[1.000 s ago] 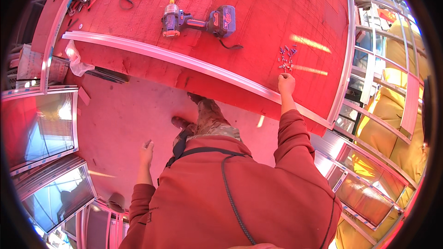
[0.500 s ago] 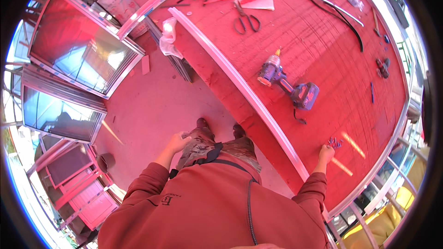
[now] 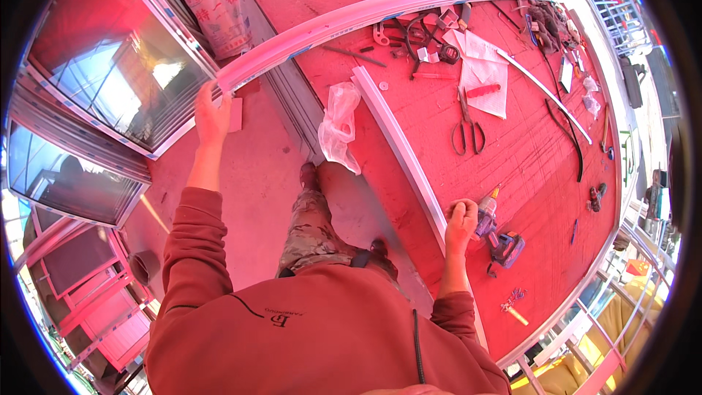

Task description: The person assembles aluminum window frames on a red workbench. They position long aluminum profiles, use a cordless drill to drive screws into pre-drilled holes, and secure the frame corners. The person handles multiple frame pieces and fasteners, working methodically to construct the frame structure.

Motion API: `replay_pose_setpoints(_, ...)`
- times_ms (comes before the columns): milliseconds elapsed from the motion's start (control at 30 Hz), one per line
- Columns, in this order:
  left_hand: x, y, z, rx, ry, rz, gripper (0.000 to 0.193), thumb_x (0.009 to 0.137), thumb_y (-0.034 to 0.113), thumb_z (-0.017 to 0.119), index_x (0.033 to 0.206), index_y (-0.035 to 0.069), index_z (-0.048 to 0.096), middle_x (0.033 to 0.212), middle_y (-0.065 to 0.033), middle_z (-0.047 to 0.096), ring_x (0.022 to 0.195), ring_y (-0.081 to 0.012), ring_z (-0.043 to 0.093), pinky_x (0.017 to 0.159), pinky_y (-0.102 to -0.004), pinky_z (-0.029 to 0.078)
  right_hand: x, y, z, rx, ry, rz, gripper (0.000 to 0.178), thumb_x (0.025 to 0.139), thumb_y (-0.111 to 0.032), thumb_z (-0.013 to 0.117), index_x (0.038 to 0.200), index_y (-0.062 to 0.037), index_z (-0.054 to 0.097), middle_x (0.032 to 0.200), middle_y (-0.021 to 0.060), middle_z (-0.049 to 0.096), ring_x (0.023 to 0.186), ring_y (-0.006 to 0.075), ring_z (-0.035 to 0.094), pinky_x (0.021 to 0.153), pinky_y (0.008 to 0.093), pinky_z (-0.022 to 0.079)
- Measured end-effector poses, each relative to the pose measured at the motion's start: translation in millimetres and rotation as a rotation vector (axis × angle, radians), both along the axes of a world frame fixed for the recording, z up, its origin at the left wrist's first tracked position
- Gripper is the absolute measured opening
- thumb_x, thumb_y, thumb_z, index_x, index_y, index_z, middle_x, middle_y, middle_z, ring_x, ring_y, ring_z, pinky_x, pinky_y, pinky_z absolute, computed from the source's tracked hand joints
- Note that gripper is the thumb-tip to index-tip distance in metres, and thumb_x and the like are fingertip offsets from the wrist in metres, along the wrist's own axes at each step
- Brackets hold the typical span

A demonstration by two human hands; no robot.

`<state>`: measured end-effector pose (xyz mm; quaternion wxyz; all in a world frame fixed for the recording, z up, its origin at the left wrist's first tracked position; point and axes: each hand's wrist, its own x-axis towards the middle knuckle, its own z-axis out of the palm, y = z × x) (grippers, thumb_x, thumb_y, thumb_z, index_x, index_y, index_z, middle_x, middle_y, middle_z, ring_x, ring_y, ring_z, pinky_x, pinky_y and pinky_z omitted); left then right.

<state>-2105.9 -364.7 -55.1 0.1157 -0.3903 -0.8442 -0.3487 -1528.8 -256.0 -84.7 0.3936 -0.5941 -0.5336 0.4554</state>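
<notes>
So my left hand [image 3: 210, 117] was bent at the end of the rail [image 3: 314, 29] stretching across the red table [image 3: 541, 168], couldn't tell how tightly; right hand [image 3: 461, 227] curled beside the drill [image 3: 485, 217], contents unclear; sack [image 3: 212, 4] had red print, sweatshirt [image 3: 314, 336] dark lettering

The person's left hand [image 3: 210, 113] touches the end of a long bar [image 3: 329, 20], while the right hand [image 3: 460, 225] is beside a drill [image 3: 506, 249] on the red table [image 3: 552, 197].

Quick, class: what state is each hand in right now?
Left hand: at the near end of the long pale bar; grip cannot be told.
Right hand: curled closed; anything inside is hidden.
</notes>
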Motion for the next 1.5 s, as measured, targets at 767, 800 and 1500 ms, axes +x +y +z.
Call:
replay_pose_setpoints(767, -57, 84, 184, -0.780, -0.449, -0.672, 0.051, 0.078, 0.041, 0.073, 0.095, -0.006, 0.064, 0.089, -0.0257, 0.067, 0.087, -0.0413, 0.066, 0.078, -0.0451, 0.051, -350, 225, 40, -0.594, 0.930, -0.380, 0.024, 0.102, -0.020, 0.040, 0.115, -0.0017, 0.049, 0.113, 0.0185, 0.061, 0.100, 0.0324, 0.065, 0.081, 0.0483, 0.058)
replay_pose_setpoints(800, -44, 80, 188, -0.782, -0.453, -0.626, 0.046, 0.078, 0.036, 0.075, 0.095, -0.006, 0.064, 0.088, -0.0244, 0.066, 0.084, -0.0390, 0.066, 0.075, -0.0437, 0.050, -353, 240, 28, -0.583, 0.998, -0.433, 0.026, 0.102, -0.018, 0.040, 0.119, -0.0014, 0.048, 0.113, 0.0176, 0.061, 0.099, 0.0316, 0.066, 0.081, 0.0478, 0.058)
replay_pose_setpoints(1500, -27, 178, 158, -0.503, 0.020, -0.430, 0.026, 0.078, 0.013, 0.079, 0.092, 0.003, 0.060, 0.082, -0.0164, 0.061, 0.076, -0.0374, 0.060, 0.067, -0.0418, 0.048, -309, 419, 0, 0.667, -0.569, 0.200, 0.014, 0.085, -0.018, 0.063, 0.094, -0.0069, 0.064, 0.105, 0.0116, 0.067, 0.113, 0.0315, 0.056, 0.097, 0.0450, 0.041)
